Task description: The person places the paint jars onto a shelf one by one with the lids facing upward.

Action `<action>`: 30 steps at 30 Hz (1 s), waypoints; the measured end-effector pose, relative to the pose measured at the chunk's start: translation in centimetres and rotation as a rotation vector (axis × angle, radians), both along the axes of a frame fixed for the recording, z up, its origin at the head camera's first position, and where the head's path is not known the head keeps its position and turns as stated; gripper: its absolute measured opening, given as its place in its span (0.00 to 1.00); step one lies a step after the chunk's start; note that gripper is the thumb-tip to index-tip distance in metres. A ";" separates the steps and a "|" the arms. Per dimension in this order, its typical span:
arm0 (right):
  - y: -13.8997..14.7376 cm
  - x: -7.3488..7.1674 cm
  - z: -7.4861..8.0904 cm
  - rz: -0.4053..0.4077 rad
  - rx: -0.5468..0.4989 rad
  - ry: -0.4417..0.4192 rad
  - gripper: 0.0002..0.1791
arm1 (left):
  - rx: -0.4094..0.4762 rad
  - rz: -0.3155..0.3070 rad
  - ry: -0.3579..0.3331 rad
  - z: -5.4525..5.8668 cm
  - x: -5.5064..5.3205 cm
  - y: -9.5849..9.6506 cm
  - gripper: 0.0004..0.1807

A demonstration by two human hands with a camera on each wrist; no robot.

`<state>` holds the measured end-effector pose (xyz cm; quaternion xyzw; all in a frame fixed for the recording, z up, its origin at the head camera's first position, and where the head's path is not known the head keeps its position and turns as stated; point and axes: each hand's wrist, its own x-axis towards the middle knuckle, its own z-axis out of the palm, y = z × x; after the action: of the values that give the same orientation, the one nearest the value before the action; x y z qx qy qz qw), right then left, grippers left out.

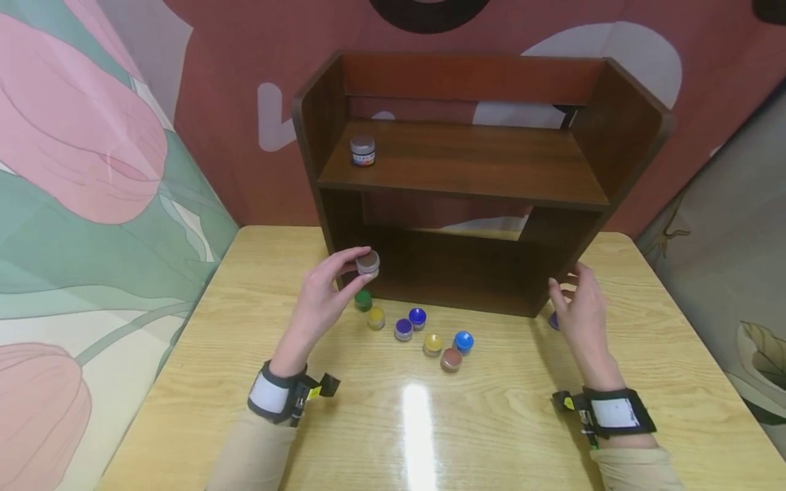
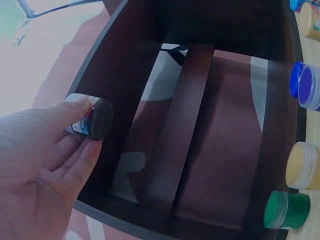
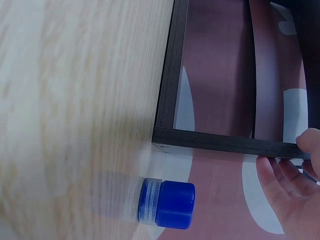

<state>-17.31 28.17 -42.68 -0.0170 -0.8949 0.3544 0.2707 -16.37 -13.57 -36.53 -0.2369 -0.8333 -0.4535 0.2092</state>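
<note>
My left hand [image 1: 322, 290] pinches a small paint jar [image 1: 368, 263] with a brownish top between thumb and fingers. It is in front of the lower left compartment of a dark wooden shelf [image 1: 467, 167]. In the left wrist view this jar [image 2: 90, 116] is tipped sideways, its dark end towards the shelf. At the shelf's right side, my right hand [image 1: 582, 310] grips the side panel [image 3: 225, 141], thumb on one face and fingers on the other. A blue paint jar [image 3: 170, 204] stands on the table beside that panel, partly hidden by the right hand in the head view.
One paint jar [image 1: 363, 151] stands at the left of the upper shelf board. Before the shelf, several jars are on the wooden table [image 1: 503, 423]: green [image 1: 364, 300], yellow [image 1: 376, 318], purple [image 1: 403, 329], blue [image 1: 417, 318], light blue [image 1: 463, 341] and brown [image 1: 451, 359].
</note>
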 end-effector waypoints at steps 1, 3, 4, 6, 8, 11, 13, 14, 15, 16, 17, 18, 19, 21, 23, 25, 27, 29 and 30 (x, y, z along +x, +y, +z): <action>0.0 0.0 0.0 0.004 -0.004 0.002 0.23 | 0.006 0.001 -0.003 0.0 0.0 0.0 0.25; 0.0 -0.1 0.0 0.008 -0.004 0.001 0.23 | 0.012 0.006 -0.015 0.0 0.1 0.1 0.25; 0.0 -0.1 -0.1 0.006 -0.002 -0.002 0.23 | 0.013 0.010 -0.022 -0.1 0.1 0.1 0.25; 0.0 -0.1 -0.1 0.003 0.004 -0.003 0.23 | 0.017 0.016 -0.037 -0.1 0.2 0.1 0.26; -0.1 -0.1 -0.2 0.003 0.006 0.000 0.23 | 0.019 0.024 -0.051 -0.1 0.2 0.1 0.26; 0.0 -0.2 -0.2 0.003 0.002 0.004 0.23 | 0.025 0.031 -0.058 0.0 0.3 0.2 0.26; 0.0 -0.1 -0.2 0.002 0.001 0.003 0.23 | 0.034 0.030 -0.052 0.0 0.2 0.3 0.26; 0.0 -0.1 -0.2 0.001 0.000 0.002 0.23 | 0.036 0.027 -0.047 0.1 0.2 0.3 0.26; 0.0 -0.1 -0.2 0.000 0.000 0.001 0.23 | 0.037 0.026 -0.039 0.2 0.2 0.4 0.26; 0.0 -0.1 -0.2 0.003 0.000 0.001 0.24 | 0.035 0.026 -0.030 0.4 0.2 0.4 0.26; 0.0 -0.1 -0.2 0.004 -0.003 0.004 0.24 | 0.033 0.025 -0.019 0.5 0.2 0.5 0.26; 0.0 -0.1 -0.2 0.004 -0.002 0.006 0.24 | 0.030 0.025 -0.007 0.6 0.2 0.6 0.26; 0.1 0.0 -0.2 0.005 -0.001 0.009 0.23 | 0.025 0.027 0.005 0.7 0.1 0.7 0.26; 0.1 -0.1 -0.2 0.011 -0.005 0.018 0.23 | 0.018 0.028 0.026 1.0 0.1 0.8 0.26; 0.2 -0.1 -0.3 0.017 -0.009 0.025 0.23 | 0.016 0.028 0.043 1.4 0.1 1.1 0.26; 0.2 -0.1 -0.3 0.023 -0.014 0.028 0.23 | 0.017 0.026 0.058 1.8 0.1 1.3 0.26; 0.2 -0.1 -0.3 0.026 -0.017 0.027 0.23 | 0.022 0.021 0.071 2.2 0.0 1.5 0.26; 0.2 -0.1 -0.3 0.022 -0.016 0.020 0.23 | 0.028 0.015 0.088 2.7 0.0 1.7 0.26; 0.2 -0.1 -0.3 0.020 -0.017 0.017 0.23 | 0.033 0.010 0.096 2.9 0.0 1.7 0.26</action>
<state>-17.45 28.38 -43.01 -0.0072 -0.8897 0.3647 0.2744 -16.39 -11.83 -33.64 -0.2505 -0.8159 -0.4544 0.2551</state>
